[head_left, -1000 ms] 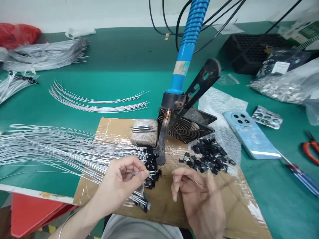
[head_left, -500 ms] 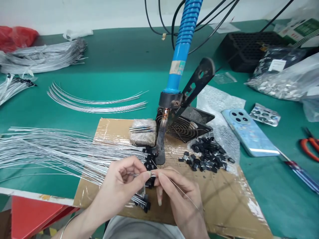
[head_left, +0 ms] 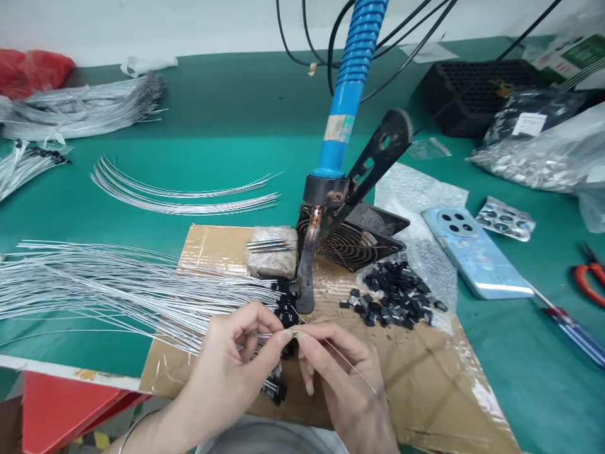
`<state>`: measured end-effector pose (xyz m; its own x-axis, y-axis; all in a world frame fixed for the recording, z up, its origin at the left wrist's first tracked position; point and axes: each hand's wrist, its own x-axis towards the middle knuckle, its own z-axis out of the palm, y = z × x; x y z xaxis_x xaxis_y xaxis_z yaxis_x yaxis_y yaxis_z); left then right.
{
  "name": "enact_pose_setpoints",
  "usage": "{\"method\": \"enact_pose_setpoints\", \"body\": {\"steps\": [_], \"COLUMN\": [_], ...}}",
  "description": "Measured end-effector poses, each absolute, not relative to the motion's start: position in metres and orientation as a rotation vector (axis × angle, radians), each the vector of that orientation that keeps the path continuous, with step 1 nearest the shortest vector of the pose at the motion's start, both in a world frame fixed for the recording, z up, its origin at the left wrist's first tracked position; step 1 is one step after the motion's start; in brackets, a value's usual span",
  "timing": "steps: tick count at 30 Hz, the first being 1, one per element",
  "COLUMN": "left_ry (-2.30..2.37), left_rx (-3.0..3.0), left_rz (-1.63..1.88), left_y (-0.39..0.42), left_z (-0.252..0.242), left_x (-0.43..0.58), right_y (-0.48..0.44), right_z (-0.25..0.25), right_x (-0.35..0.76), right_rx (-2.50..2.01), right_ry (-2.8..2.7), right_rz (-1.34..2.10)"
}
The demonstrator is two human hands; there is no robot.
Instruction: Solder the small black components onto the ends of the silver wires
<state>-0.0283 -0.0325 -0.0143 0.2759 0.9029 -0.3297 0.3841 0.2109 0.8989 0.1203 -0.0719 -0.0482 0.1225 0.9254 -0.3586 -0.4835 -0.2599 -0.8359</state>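
My left hand point(head_left: 239, 362) pinches a thin white wire point(head_left: 263, 335) between thumb and forefinger. Tip to tip with it, my right hand point(head_left: 347, 372) is closed on the wire's end; whatever lies between the fingertips is too small to make out. Another fine strand point(head_left: 350, 366) slants over my right fingers. Behind my hands a bundle of white wires point(head_left: 142, 284) reaches in from the left, ending in black connectors point(head_left: 285, 310). More wires with black ends point(head_left: 276, 392) lie under my left hand. Just beyond stands a soldering iron point(head_left: 341, 129) with a blue handle, its tip pointing down.
Cardboard point(head_left: 416, 391) covers the near green bench point(head_left: 227, 151). Loose black connector pieces point(head_left: 399, 293) lie right of a small fan point(head_left: 354, 243). Farther right are a blue phone point(head_left: 477, 252), a screwdriver point(head_left: 574, 331) and orange-handled pliers point(head_left: 588, 284). A wrapped block point(head_left: 271, 261) sits left of the iron.
My joined fingertips have shifted slightly to the right and down, still gripping the wire. The view has moved a little; the other things stay put.
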Motion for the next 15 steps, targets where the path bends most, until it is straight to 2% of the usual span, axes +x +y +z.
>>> {"method": "enact_pose_setpoints", "body": {"steps": [15], "left_ry": [1.278], "left_rx": [1.418], "left_rz": [0.551], "left_y": [-0.033], "left_z": [-0.012], "left_x": [-0.028], "right_y": [-0.068], "right_z": [-0.045], "right_x": [0.134], "right_rx": [-1.124], "right_ry": [-0.517], "right_rz": [1.659]}}
